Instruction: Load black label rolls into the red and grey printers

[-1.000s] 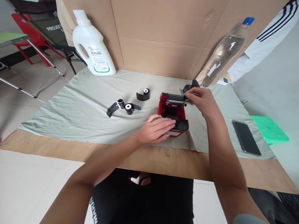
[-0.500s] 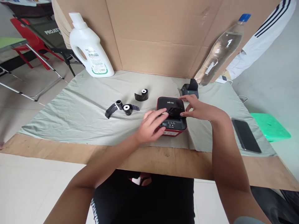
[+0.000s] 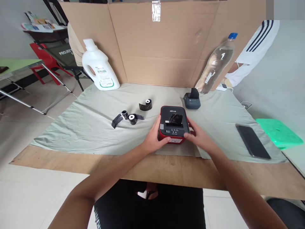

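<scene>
A small red and black label printer [image 3: 173,124] sits with its lid closed on the grey-green cloth [image 3: 83,124]. My left hand [image 3: 153,138] grips its left side. On the opposite side my right hand [image 3: 199,137] holds it, fingers curled round the casing. A black strip shows in the slot on top of the printer. Three small black ribbon rolls lie to the left: one [image 3: 146,104] behind, two [image 3: 132,118] [image 3: 119,117] closer together.
A white detergent jug [image 3: 99,68] and a clear water bottle [image 3: 215,65] stand against the cardboard wall [image 3: 164,44]. A small dark grey device [image 3: 192,99] sits behind the printer. A phone [image 3: 253,141] lies at right. A person's white striped sleeve [image 3: 256,44] is at far right.
The printer's lid went from open to closed. Both hands moved from its top and lid down to its two sides. The camera view tilted up.
</scene>
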Tool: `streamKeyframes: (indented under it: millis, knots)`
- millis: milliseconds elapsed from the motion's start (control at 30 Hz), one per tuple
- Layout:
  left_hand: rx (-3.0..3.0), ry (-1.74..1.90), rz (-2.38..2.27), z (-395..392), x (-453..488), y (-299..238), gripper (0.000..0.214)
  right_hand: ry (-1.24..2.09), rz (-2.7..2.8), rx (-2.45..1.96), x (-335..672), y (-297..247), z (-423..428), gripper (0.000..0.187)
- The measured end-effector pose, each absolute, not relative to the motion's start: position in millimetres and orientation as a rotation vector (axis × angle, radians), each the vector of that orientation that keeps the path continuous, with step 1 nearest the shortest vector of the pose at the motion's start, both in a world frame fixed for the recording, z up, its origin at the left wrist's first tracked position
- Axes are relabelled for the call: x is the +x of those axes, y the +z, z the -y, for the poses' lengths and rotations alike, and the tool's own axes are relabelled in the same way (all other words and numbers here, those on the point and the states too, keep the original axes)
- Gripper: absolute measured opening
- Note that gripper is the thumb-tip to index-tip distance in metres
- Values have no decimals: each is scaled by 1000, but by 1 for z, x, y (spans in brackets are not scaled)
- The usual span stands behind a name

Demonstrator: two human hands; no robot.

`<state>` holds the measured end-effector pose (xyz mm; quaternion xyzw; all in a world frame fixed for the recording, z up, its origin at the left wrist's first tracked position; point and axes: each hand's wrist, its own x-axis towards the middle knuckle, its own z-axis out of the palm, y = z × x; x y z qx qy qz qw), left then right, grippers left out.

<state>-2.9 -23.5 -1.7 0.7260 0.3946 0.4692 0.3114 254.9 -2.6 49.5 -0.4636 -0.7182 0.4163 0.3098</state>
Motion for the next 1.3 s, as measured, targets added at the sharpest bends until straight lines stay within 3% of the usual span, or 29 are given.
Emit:
streamKeyframes:
  millis: [67,200,400,667,767,833,967,1033,1133,1300]
  knots:
    - [1804,1161,-1092,25,1,1,120,884,1966,-1126,250,33,17,111]
    - [1747,1233,-1074,1,4,19,124,664,1990,-1098,241,34,-4,111]
    - [1725,1327,-983,-100,2,48,112,758,1914,-1022,230,51,-117,108]
    - [1538,1361,-963,-172,10,33,101,901,1909,-1024,219,35,-194,101]
    - [1495,1381,-1122,-163,14,20,100,801,1940,-1156,234,37,-193,89]
    - [1507,1439,-1327,-141,16,9,97,488,1824,-1391,246,36,-188,82]
    - [1898,1358,-1333,-79,20,-13,76,51,1556,-1890,259,23,-179,106]
    - [2055,1196,-1279,-55,22,-16,63,78,1535,-2005,260,16,-179,117]
    - [2185,984,-1271,-36,22,-12,49,181,1470,-1993,260,13,-174,115]
    - [2158,811,-1306,-18,8,-8,53,184,1499,-1846,261,22,-110,116]
